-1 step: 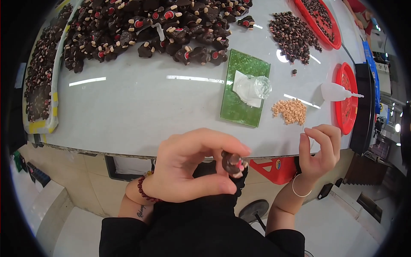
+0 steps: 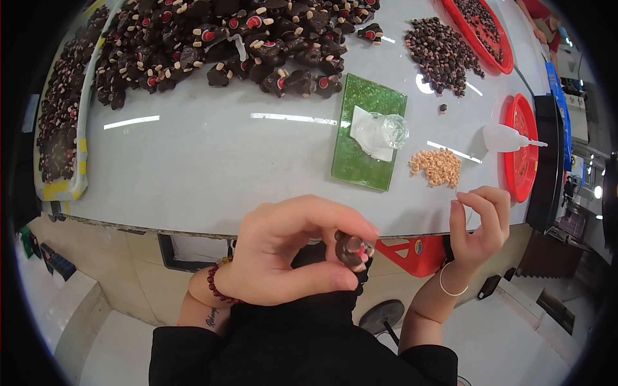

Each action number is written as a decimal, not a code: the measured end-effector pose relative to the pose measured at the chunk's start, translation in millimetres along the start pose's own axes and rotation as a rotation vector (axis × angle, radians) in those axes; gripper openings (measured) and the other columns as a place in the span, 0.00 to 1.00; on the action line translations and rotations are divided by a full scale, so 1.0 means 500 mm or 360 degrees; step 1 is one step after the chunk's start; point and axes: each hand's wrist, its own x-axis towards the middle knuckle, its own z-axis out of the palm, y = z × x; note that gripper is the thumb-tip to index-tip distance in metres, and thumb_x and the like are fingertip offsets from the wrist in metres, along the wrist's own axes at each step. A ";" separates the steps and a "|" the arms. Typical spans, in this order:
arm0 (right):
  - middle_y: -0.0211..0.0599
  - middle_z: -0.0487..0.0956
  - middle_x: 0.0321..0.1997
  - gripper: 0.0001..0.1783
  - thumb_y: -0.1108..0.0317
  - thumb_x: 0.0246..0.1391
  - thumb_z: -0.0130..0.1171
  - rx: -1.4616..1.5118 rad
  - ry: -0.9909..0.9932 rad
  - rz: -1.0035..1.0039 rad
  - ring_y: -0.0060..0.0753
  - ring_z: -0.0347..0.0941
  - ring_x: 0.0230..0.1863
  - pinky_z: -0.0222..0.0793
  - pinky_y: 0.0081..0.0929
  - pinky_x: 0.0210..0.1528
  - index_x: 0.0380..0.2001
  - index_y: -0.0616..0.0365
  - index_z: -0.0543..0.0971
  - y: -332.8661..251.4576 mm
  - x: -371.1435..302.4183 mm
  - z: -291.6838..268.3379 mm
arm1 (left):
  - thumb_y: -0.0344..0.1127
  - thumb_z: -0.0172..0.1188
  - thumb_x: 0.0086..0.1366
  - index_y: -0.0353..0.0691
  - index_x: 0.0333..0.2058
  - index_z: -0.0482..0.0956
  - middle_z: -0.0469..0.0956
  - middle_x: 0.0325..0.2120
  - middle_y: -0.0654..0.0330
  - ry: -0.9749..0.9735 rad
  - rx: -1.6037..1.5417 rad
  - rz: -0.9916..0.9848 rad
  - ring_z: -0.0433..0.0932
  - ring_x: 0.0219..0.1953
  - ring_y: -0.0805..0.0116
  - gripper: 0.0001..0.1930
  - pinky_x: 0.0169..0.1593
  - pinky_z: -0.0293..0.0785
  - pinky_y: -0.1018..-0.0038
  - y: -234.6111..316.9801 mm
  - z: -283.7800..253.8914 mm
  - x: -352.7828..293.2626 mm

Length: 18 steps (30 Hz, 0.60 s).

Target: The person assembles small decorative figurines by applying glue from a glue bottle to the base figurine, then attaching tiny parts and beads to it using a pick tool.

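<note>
My left hand is closed in a pinch, thumb below and forefinger above. Between the fingertips sits a small dark brown animal figurine with a pinkish-red patch and pale bits on it. To the right, my right hand is raised at the table edge, its fingers pinching a very thin needle-like tool, of which little shows. Just beyond that hand lies a heap of small tan pieces. A green board bears a white folded tissue and a small clear glass cup.
Many larger dark brown figurines cover the table's far left. A tray of small pieces stands leftmost. Small dark pieces lie heaped at the back right. Red trays and a white squeeze bottle stand right. A red stool is below.
The figurine has turned slightly and shifted a little to the right in my left fingertips. My right hand has barely moved.
</note>
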 end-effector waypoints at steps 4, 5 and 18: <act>0.33 0.71 0.27 0.12 0.80 0.29 0.63 0.0012 -0.0181 0.0135 0.30 0.65 0.27 0.60 0.23 0.27 0.24 0.59 0.78 0.012 -0.025 0.013 | 0.30 0.70 0.47 0.30 0.35 0.72 0.74 0.24 0.57 -0.0041 -0.0011 -0.0123 0.78 0.26 0.70 0.19 0.31 0.76 0.77 -0.002 0.005 0.007; 0.32 0.71 0.27 0.12 0.80 0.29 0.63 0.0022 -0.0191 0.0122 0.30 0.65 0.28 0.60 0.23 0.27 0.24 0.58 0.78 0.011 -0.026 0.022 | 0.29 0.70 0.47 0.30 0.35 0.72 0.74 0.24 0.57 -0.0037 -0.0021 -0.0117 0.78 0.26 0.70 0.19 0.31 0.76 0.77 -0.006 0.005 0.006; 0.35 0.69 0.30 0.09 0.79 0.35 0.62 -0.0182 -0.0338 0.0027 0.34 0.64 0.30 0.61 0.28 0.30 0.24 0.61 0.75 0.014 -0.003 0.042 | 0.22 0.62 0.53 0.31 0.44 0.72 0.75 0.26 0.62 -0.0240 -0.0139 -0.0122 0.74 0.32 0.79 0.18 0.42 0.69 0.78 -0.012 -0.006 0.008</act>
